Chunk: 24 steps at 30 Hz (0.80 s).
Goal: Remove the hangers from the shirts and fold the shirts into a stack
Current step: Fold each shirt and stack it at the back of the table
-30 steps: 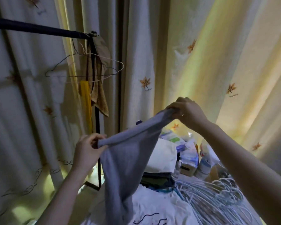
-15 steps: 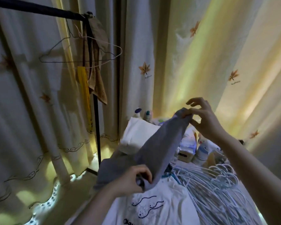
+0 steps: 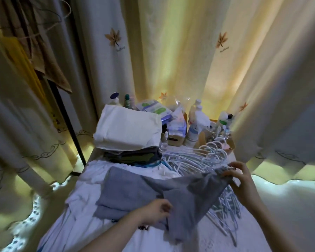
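The left forearm comes in from the bottom edge, slanting up to the right. The left hand [image 3: 155, 211] sits low, knuckles up, its fingers curled round a bunched fold of the grey shirt [image 3: 135, 190] near the garment's middle. The right forearm enters from the lower right. The right hand [image 3: 243, 180] is held higher, above the pile of white hangers [image 3: 195, 160], pinching the shirt's far end between thumb and fingertips with the other fingers spread loosely.

The grey shirt stretches between the 2 hands, its long axis running left to right. The left part lies flat on a white cloth [image 3: 91, 179] spread over the surface. The right part rises off it toward the right hand and crosses the near end of the hanger pile. A loose flap hangs down below the left hand.

Behind the shirt stands a stack of folded shirts [image 3: 133, 155], dark ones below and a thick white folded shirt [image 3: 127, 128] on top. The hangers lie just to the right of the stack. Bottles [image 3: 195, 128] and small boxes crowd the back, against a pale curtain [image 3: 171, 51] printed with leaves. At the left, a dark rack pole [image 3: 69, 122] slants down, with a brown cloth [image 3: 51, 70] hanging beside it.
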### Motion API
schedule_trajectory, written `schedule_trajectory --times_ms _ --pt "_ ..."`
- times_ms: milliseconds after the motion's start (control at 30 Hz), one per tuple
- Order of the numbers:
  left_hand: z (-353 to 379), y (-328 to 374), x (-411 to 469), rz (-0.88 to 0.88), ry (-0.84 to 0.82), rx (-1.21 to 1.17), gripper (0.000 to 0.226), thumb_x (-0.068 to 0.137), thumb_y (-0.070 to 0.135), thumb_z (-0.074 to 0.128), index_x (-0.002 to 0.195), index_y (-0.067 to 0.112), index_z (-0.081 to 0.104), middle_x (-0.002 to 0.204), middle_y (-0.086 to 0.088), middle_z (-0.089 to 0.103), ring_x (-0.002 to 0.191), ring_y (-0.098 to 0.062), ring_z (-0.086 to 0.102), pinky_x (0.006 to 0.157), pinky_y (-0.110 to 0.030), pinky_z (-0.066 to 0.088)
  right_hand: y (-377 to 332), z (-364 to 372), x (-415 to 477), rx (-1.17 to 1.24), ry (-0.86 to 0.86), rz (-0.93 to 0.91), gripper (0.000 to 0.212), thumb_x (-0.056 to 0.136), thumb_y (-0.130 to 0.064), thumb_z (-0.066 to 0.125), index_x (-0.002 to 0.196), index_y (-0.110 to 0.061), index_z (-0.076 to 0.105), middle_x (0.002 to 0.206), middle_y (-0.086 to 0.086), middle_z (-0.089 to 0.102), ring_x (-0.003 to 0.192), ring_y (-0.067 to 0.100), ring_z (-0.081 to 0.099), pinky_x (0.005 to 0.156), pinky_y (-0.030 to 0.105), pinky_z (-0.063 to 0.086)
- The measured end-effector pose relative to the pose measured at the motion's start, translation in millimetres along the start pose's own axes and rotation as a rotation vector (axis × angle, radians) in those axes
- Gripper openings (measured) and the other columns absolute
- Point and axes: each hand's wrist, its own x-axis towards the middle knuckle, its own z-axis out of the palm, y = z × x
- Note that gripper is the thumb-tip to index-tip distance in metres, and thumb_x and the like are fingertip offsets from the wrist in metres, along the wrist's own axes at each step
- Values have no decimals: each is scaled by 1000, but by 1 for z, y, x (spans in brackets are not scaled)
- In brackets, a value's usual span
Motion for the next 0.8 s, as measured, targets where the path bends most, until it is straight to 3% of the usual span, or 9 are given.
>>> schedule_trajectory --times_ms 100,167,233,333,467,567,633,733,800 --pt "-16 -29 0 -110 310 23 24 95 8 49 116 9 59 119 -8 63 109 -16 59 92 -21 44 7 3 -9 9 9 58 38 63 23 71 82 -9 73 112 18 51 103 30 51 90 30 41" --pt "-30 -65 -14 -213 428 108 27 95 11 47 118 15 60 123 -4 59 113 -20 55 97 -25 42 17 4 -14 18 26 116 37 65 22 71 85 -9 73 113 20 48 101 31 52 88 21 42" --pt "-40 -93 -30 -213 376 291 28 93 11 47 118 15 60 126 -4 56 114 -18 53 97 -24 41 30 8 -19 19 28 180 38 66 25 67 87 -6 73 112 23 47 98 38 54 83 6 41" --pt "-45 -108 -40 -140 291 449 33 86 13 59 118 16 60 126 -4 53 117 -17 50 96 -24 40 43 17 -24 58 -10 288 36 69 27 63 90 -2 72 114 26 45 99 44 54 76 -2 42" --pt "-42 -107 -38 -67 311 551 31 83 22 64 114 17 60 120 2 53 114 -14 49 88 -26 42 53 26 -26 85 -45 345 31 72 22 65 93 1 72 112 28 46 98 43 55 76 -3 41" --pt "-41 -99 -37 38 429 632 11 84 17 66 95 14 66 101 -1 66 96 -17 60 77 -30 48 58 29 -26 92 -59 344 30 71 22 66 93 3 72 111 29 45 96 42 55 76 -3 41" --pt "-46 -95 -37 77 444 641 7 87 17 64 90 13 67 96 -1 68 92 -17 61 79 -30 48 61 30 -26 98 -74 353 31 70 22 66 92 1 71 113 29 45 97 42 54 79 2 43" --pt "-61 -91 -43 77 273 491 12 92 20 57 92 14 67 100 5 66 97 -11 58 87 -25 44 66 31 -27 123 -114 392 33 72 20 66 93 -5 71 117 24 44 103 39 52 88 27 49" --pt "-72 -87 -49 54 156 294 7 89 19 62 85 18 67 95 10 66 92 -6 60 84 -21 46 71 35 -28 149 -114 453 31 75 20 63 94 -2 71 119 23 43 106 40 50 86 26 48"
